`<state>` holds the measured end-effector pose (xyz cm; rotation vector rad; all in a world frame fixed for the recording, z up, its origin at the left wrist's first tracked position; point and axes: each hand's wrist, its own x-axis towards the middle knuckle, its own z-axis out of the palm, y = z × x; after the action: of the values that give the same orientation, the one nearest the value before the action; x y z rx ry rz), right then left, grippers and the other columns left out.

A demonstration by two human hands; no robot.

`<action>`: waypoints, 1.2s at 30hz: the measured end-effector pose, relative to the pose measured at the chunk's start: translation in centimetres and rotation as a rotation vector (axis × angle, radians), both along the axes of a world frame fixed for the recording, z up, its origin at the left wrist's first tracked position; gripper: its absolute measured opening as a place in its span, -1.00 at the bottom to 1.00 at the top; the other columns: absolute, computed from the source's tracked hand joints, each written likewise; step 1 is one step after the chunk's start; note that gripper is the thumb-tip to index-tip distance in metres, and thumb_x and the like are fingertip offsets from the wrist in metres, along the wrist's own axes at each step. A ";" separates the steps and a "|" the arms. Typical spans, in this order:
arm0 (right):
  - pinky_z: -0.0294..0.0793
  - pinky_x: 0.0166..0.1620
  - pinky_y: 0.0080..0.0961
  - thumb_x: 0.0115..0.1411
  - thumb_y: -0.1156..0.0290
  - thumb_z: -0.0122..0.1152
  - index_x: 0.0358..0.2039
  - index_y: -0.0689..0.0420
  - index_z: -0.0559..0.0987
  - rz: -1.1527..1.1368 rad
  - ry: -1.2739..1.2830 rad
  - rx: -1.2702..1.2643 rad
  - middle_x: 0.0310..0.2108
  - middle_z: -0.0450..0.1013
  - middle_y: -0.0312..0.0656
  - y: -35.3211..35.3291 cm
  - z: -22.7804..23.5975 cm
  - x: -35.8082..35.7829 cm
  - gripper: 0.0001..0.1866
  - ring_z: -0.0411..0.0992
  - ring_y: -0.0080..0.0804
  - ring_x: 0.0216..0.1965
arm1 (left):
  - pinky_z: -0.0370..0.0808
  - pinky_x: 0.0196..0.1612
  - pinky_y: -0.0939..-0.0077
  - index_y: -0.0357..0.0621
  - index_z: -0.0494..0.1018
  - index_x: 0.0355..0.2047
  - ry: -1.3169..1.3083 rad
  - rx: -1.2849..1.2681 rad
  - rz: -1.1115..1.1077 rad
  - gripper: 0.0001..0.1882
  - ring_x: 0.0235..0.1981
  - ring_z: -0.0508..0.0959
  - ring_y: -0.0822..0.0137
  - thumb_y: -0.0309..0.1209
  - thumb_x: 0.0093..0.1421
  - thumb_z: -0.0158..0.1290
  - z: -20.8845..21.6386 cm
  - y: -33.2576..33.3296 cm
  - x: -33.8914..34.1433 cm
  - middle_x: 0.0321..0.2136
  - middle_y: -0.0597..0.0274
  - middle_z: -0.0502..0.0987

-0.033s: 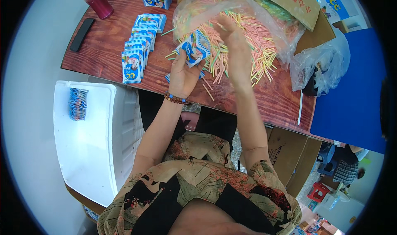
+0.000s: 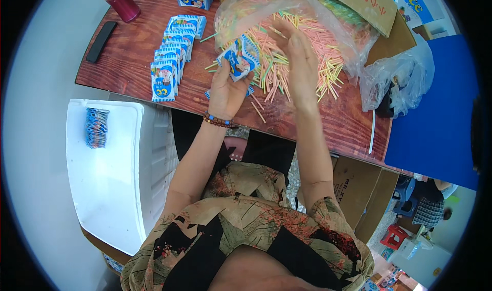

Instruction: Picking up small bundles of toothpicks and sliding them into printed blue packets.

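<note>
On my remote feed, the left hand (image 2: 228,95) hides most of the lower packet (image 2: 250,91), and the far cardboard box (image 2: 365,5) runs out of view.

Blue-and-white packets (image 2: 243,58), pink-and-yellow sticks (image 2: 327,53), red-brown wood-grained table (image 2: 134,53)

Pic fairly bright o/all; light soft & diffuse, source out of view. Table (image 2: 128,68) lit pretty evenly, w/ faint shadows only. White foam box (image 2: 107,183), below-left of table, nearly blown out inside. Clear plastic bag (image 2: 417,70) at table's R end shows pale glare. Brown carton (image 2: 353,188) under table's R part dimmer, shaded. R hand (image 2: 300,60) above table slightly blurred; row of packets (image 2: 164,78) on table's L side crisper. Bkgd below-right of table small, hazy, washed-out. Fisheye distortion: table's front edge bows, pic corners black, bluish fringe along rim.
</note>
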<state>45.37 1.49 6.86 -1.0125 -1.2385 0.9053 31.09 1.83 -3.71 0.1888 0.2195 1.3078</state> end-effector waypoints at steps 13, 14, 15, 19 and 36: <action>0.41 -0.34 -0.38 0.08 0.29 0.23 -0.37 0.12 0.59 -0.117 -1.131 -0.205 -0.42 0.52 -0.17 -0.5 -5.7 6.9 -0.82 0.48 -0.29 -0.40 | 0.47 -0.04 0.31 -0.18 0.39 -0.03 -0.050 -0.015 -0.011 -0.69 -0.09 0.51 0.34 -0.28 0.29 -0.03 -0.9 -1.2 -1.7 -0.10 0.22 0.52; 0.42 -0.32 -0.32 0.08 0.26 0.22 -0.38 0.11 0.57 -0.121 -1.190 -0.181 -0.39 0.52 -0.15 -0.4 -5.8 6.8 -0.80 0.49 -0.21 -0.37 | 0.47 -0.04 0.32 -0.18 0.38 -0.03 -0.049 -0.009 -0.013 -0.69 -0.10 0.51 0.34 -0.28 0.30 -0.03 -0.9 -1.2 -1.7 -0.11 0.23 0.52; 0.42 -0.32 -0.32 0.08 0.26 0.22 -0.38 0.11 0.57 -0.120 -1.186 -0.179 -0.39 0.52 -0.15 -0.5 -5.7 6.9 -0.80 0.49 -0.21 -0.37 | 0.47 -0.05 0.33 -0.18 0.38 -0.03 -0.047 -0.002 -0.015 -0.68 -0.10 0.51 0.34 -0.27 0.30 -0.03 -1.0 -1.2 -1.8 -0.11 0.23 0.53; 0.38 -0.39 -0.32 0.12 0.30 0.18 -0.36 0.13 0.54 -0.197 -1.179 -0.160 -0.52 0.47 -0.12 -0.9 -3.4 8.3 -0.82 0.46 -0.18 -0.46 | 0.47 -0.03 0.32 -0.20 0.38 -0.02 -0.028 0.026 -0.020 -0.67 -0.09 0.51 0.33 -0.26 0.31 -0.05 -0.6 -1.2 -2.1 -0.12 0.21 0.53; 0.37 -0.35 -0.26 0.12 0.45 0.12 -0.45 0.23 0.45 0.278 -1.324 0.377 -0.52 0.38 -0.10 0.6 6.8 -0.5 -0.89 0.42 -0.10 -0.43 | 0.49 0.01 0.24 -0.24 0.44 -0.10 0.175 0.038 0.074 -0.74 -0.08 0.54 0.27 -0.33 0.32 -0.06 1.3 -2.3 -4.0 -0.12 0.14 0.54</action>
<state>44.84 2.13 13.70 -1.1378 -2.5742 0.0481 27.05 -0.48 -2.39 0.3307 0.3533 1.3707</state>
